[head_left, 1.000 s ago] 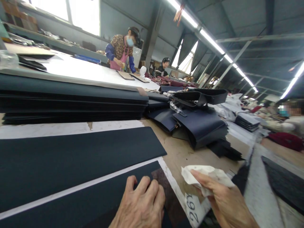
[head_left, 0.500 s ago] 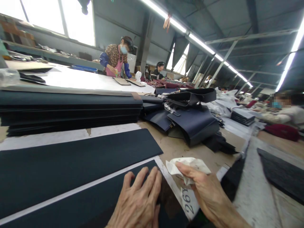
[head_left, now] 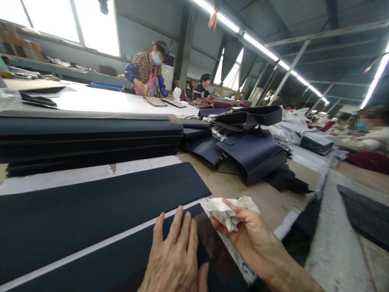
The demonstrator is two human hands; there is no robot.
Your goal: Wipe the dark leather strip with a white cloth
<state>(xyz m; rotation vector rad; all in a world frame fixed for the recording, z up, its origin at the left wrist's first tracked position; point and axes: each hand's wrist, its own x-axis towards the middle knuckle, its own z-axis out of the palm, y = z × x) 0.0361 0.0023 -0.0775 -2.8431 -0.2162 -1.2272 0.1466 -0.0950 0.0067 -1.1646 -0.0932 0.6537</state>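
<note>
- Right now the left hand (head_left: 174, 255) lies flat, fingers spread, pressing on the nearer dark strip (head_left: 100, 263) close to its right end.
- Beside it, the right hand (head_left: 243, 231) is closed around a crumpled white cloth (head_left: 226, 211), pinched between thumb and fingers, hovering at the strip's end corner, just above a shinier patch (head_left: 209, 239).
- That strip looks thin, flat and fairly stiff, like cut board or leather; I'd judge it light and apt to slide on the white sheet (head_left: 91, 243) unless pinned by a palm, so a flat hold near the end seems right.
- The cloth is soft and limp, best kept bunched in the fingers.
- A second strip (head_left: 100, 207) lies parallel just beyond, apart from both hands.
- Further back sits a tall stack of dark panels (head_left: 91, 138), and to its right a heap of navy bag pieces (head_left: 249, 154) on the worktable (head_left: 267, 202).
- Other people work at far tables.
</note>
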